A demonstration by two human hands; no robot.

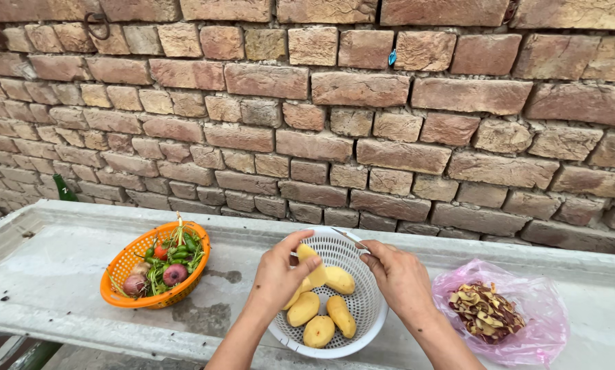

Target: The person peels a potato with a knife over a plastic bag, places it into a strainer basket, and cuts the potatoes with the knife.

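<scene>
Potato, peeled and pale yellow, is sitting pinched in the left hand, thumb over its top and fingers curling around its far side, just above the white colander. Its lower end is disappearing behind the palm, so its full length is hard to judge. The right hand is closing around a thin knife, with only a sliver of blade and tip poking out past the knuckles toward the potato; the handle is lying hidden inside the fist. Under the left hand, four more peeled potatoes are lying in the colander, one partly covered by the wrist. The colander's near rim is hanging close to the front edge of the grey concrete ledge, and both forearms are running off the bottom of the frame.

Right of the right hand, a pink plastic bag is holding a heap of peels, its far side cut off by the frame. Well left of the left hand, an orange basket of greens, onions and a tomato is standing, with bare ledge lying between it and the colander. Beyond both hands a brick wall is closing off the back of the ledge
</scene>
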